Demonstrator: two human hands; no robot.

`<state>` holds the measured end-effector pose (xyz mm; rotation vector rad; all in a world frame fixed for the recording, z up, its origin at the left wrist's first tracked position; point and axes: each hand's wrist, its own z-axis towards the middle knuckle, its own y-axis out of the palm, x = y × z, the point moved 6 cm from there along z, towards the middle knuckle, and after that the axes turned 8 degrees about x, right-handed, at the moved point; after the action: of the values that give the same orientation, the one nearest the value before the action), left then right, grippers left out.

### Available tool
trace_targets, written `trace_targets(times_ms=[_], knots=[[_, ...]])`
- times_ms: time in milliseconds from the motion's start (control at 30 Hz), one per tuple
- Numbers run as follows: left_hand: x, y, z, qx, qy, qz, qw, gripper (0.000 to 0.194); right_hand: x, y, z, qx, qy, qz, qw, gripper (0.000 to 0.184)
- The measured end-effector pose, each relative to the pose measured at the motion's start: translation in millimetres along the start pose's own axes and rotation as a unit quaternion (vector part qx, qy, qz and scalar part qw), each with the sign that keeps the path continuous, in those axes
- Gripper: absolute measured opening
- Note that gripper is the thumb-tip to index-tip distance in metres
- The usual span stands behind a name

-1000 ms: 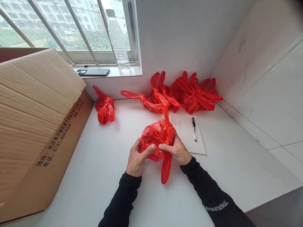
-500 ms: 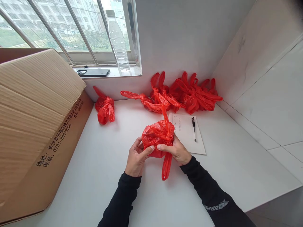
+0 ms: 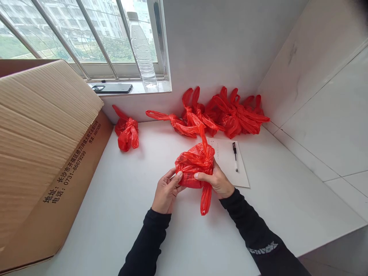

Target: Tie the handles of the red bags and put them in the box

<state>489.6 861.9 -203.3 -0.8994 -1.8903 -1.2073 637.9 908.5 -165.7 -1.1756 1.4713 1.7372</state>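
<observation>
Both my hands hold one knotted red plastic bag [image 3: 193, 163] above the white table [image 3: 123, 230]. My left hand [image 3: 166, 191] grips its left edge, thumb on top and fingers underneath. On the right side, my right hand [image 3: 219, 180] presses its thumb over the bag near the knot, with its other fingers mostly hidden behind. One bag handle points up and another hangs down below. What is inside the bag is hidden. Beyond it lies a sheet of paper [image 3: 241, 178] with printed marks and a black-capped pen [image 3: 235, 157] on it.
More knotted red bags [image 3: 238, 115] are heaped along the back wall. A single red bag [image 3: 128, 134] sits farther left. A large open cardboard box [image 3: 83, 153] stands at the left. The windowsill carries a water bottle [image 3: 143, 53] and a phone [image 3: 115, 88].
The held bag has shifted slightly right and away from me, and has turned a little. My left thumb now sits closer to its left edge.
</observation>
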Motion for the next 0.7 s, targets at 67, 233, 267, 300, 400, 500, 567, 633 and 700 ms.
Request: trace_targets(times_ms=[67,233,267,300,400,500,567,633,700], knots=[[0,-1.1,1,-0.001,-0.003,-0.014,1.0,0.032,5,-3,1,-0.009,0.004,0.001,1.0,0.06],[3,-1.3,0,-0.002,0.009,-0.032,0.999,0.03,13,-9,3,-0.01,-0.002,-0.015,1.0,0.058],[3,0.4,-1,-0.008,0.012,-0.031,0.999,0.032,12,-9,3,-0.012,-0.004,-0.018,1.0,0.058],[3,2.1,-1,-0.012,0.017,-0.028,0.999,0.035,12,-9,2,-0.013,-0.006,-0.02,1.0,0.059],[5,5.0,-3,-0.009,0.046,-0.004,0.999,0.032,7,-7,2,-0.016,-0.014,-0.023,1.0,0.06],[5,2.6,-2,0.013,0.064,0.003,0.998,0.03,4,-1,0,-0.039,-0.014,-0.015,0.999,0.061],[4,-1.3,0,0.035,0.064,-0.012,0.997,0.027,4,3,-1,-0.059,-0.012,-0.012,0.998,0.062],[4,-4.3,2,0.05,0.066,-0.02,0.996,0.026,4,5,-2,-0.073,-0.015,-0.018,0.997,0.059],[4,-5.3,3,0.054,0.072,-0.02,0.996,0.027,3,7,-2,-0.079,-0.022,-0.025,0.996,0.057]])
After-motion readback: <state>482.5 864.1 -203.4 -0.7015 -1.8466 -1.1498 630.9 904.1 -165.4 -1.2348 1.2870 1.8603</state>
